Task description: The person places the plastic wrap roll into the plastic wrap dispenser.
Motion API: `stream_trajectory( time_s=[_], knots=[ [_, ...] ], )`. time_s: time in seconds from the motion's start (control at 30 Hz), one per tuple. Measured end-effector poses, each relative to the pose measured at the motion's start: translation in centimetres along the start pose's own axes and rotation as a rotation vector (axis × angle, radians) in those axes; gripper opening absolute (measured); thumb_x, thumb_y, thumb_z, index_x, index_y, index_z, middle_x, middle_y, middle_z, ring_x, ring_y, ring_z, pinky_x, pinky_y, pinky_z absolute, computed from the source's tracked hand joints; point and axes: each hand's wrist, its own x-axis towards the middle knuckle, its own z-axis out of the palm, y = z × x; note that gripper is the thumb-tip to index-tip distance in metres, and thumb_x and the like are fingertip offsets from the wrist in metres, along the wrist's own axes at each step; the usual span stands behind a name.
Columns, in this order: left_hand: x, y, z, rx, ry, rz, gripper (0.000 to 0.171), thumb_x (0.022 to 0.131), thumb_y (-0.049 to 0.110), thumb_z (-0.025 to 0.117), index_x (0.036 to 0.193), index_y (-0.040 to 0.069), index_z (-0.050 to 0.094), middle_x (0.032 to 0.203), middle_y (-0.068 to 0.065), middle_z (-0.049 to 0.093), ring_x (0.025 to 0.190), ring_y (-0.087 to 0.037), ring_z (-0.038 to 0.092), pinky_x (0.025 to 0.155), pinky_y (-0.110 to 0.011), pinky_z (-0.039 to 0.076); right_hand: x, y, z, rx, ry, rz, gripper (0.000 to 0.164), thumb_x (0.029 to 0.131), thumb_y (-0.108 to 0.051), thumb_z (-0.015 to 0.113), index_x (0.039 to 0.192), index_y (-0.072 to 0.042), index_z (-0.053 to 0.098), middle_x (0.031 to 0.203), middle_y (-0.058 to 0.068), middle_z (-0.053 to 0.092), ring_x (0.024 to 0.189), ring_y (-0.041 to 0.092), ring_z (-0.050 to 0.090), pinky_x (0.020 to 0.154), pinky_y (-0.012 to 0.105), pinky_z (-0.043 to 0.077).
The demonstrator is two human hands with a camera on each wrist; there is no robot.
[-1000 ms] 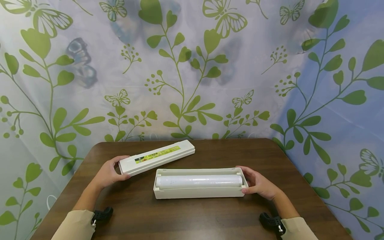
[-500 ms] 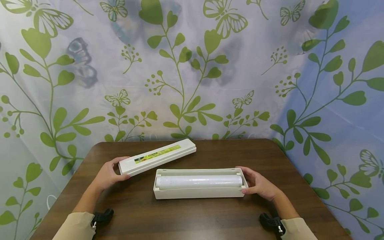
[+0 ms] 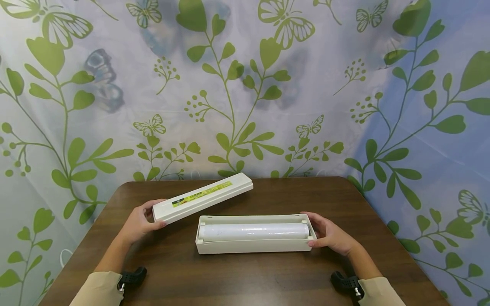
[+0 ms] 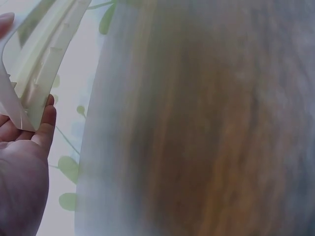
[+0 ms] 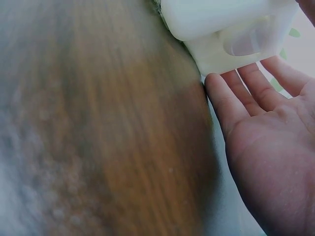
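My left hand (image 3: 138,222) grips the left end of a long white box lid (image 3: 214,199) with a yellow-green label. The lid slants, its right end farther back than its left. In the left wrist view, the hollow underside of the lid (image 4: 44,64) shows, so it is raised off the table at that end. On the table lies an open white cling film box (image 3: 254,247) holding a roll of cling film (image 3: 254,231). At its right end my right hand (image 3: 333,236) holds the box between thumb and fingers. Lid and box stand apart.
Both things are over a dark brown wooden table (image 3: 245,280). Behind the table hangs a pale curtain (image 3: 237,106) printed with green leaves and butterflies. Black straps (image 3: 132,277) are on both wrists.
The lid's right end has swung a little up and to the right, and my left hand has shifted slightly right with it. The right hand and box have stayed put.
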Motion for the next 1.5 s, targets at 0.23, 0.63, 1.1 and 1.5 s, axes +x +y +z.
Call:
stream_trajectory(
  time_s=[0.23, 0.63, 1.1, 1.5],
  knots=[
    [0.1, 0.1, 0.2, -0.058, -0.003, 0.002, 0.066, 0.082, 0.015, 0.087, 0.141, 0.004, 0.057, 0.135, -0.021, 0.059, 0.098, -0.009, 0.06, 0.081, -0.015, 0.051, 0.0, -0.1, -0.1, 0.007, -0.008, 0.002, 0.091, 0.083, -0.001, 0.078, 0.157, 0.003, 0.026, 0.153, 0.032, 0.036, 0.125, 0.011, 0.056, 0.095, 0.035, 0.057],
    [0.5, 0.3, 0.7, -0.124, 0.001, 0.03, 0.066, 0.082, 0.011, 0.086, 0.139, 0.001, 0.057, 0.135, -0.02, 0.057, 0.099, -0.007, 0.061, 0.084, -0.013, 0.052, 0.3, -0.4, -0.8, -0.024, -0.022, 0.032, 0.098, 0.084, -0.005, 0.078, 0.158, 0.009, 0.015, 0.157, 0.028, 0.036, 0.129, 0.008, 0.055, 0.099, 0.03, 0.054],
    [0.9, 1.1, 1.4, -0.194, -0.008, 0.1, 0.063, 0.082, 0.002, 0.084, 0.139, -0.002, 0.057, 0.13, -0.017, 0.059, 0.096, -0.006, 0.062, 0.082, -0.015, 0.053, 2.3, -3.3, -1.0, -0.133, 0.068, 0.024, 0.079, 0.091, -0.005, 0.074, 0.158, -0.003, 0.031, 0.161, 0.034, 0.03, 0.149, 0.04, 0.036, 0.107, 0.012, 0.039],
    [1.2, 1.9, 1.9, -0.246, -0.023, 0.115, 0.063, 0.082, 0.0, 0.083, 0.139, -0.001, 0.057, 0.128, -0.002, 0.061, 0.098, -0.006, 0.062, 0.082, -0.017, 0.054, 4.9, -5.7, -1.0, -0.225, 0.159, -0.03, 0.073, 0.092, -0.009, 0.076, 0.153, 0.001, 0.038, 0.156, 0.028, 0.041, 0.131, 0.0, 0.053, 0.111, 0.035, 0.046]
  ],
)
